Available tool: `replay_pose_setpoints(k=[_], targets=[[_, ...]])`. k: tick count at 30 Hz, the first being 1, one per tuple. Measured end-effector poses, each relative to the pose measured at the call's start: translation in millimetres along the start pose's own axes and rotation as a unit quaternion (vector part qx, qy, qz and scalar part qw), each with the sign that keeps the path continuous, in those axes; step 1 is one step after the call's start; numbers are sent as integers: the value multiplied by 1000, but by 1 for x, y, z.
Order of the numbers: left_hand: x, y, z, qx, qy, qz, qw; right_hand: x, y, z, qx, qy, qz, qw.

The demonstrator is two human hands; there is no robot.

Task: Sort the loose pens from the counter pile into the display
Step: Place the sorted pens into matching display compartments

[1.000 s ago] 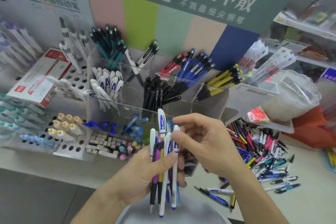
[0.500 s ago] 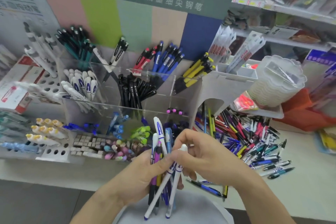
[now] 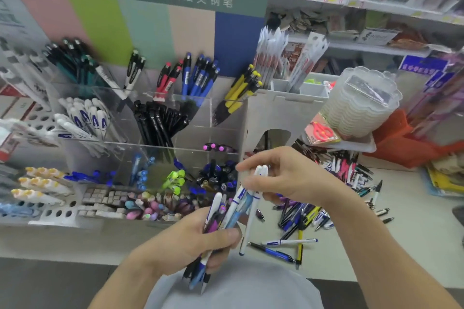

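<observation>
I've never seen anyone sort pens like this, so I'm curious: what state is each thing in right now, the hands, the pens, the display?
left hand: grips a mixed bundle of pens
right hand: pinches two white pens, pulled partly out of the bundle
counter pile: loose, unsorted
display: clear compartments partly filled with pens, sorted by kind
stacked clear tubs: nested, upright

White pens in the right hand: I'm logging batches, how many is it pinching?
2 white pens, side by side in the right hand's pinch, caps up, tips hanging down. Fingers may hide another.
</observation>
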State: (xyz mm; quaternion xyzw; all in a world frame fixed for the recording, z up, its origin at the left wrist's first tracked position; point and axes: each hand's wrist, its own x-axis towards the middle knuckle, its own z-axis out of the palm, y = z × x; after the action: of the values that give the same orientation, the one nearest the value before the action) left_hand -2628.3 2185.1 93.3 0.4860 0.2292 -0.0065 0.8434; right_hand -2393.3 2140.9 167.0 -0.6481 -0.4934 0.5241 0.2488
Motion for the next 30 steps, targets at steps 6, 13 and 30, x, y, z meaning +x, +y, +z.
replay_pose_setpoints(k=[6,13,30], targets=[[5,-11,4,-5,25,-13,1000,-9,14,-5,9,-42,36,998],[15,-14,18,-9,32,19,999,-15,35,-14,64,-35,25,997],[41,-23,30,-170,151,-30,973,-30,58,-22,21,-69,-13,997]])
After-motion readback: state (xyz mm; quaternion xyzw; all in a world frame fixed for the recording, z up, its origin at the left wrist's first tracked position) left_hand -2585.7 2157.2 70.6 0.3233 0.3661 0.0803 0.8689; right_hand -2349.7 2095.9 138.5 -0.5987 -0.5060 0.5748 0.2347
